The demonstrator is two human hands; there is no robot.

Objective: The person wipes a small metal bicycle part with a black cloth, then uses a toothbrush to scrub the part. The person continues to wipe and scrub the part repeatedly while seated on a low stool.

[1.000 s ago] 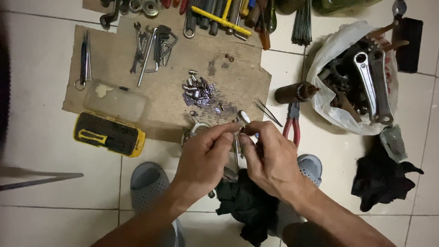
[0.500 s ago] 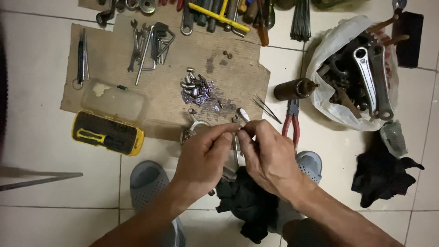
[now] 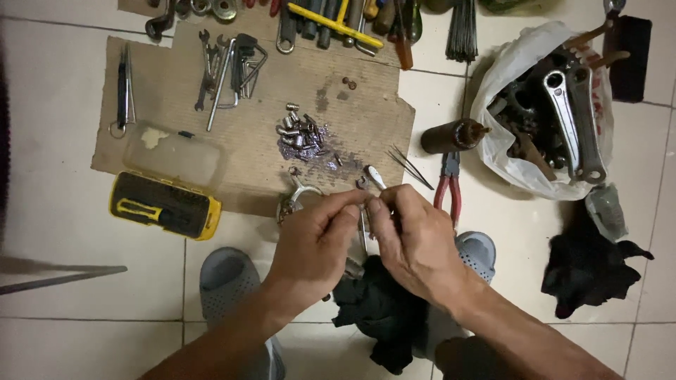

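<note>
Both pinching one small metal part [image 3: 364,211] dead centre above the black rag [image 3: 384,309], left hand [image 3: 313,246] closing on it from the left, right hand [image 3: 415,239] from the right, long axis roughly vertical, neither hand nearer really.

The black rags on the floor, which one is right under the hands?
The black rag lying between the two grey slippers, directly below the hands. The other black rag lies apart to the right, below the white bag of metal parts.
</note>
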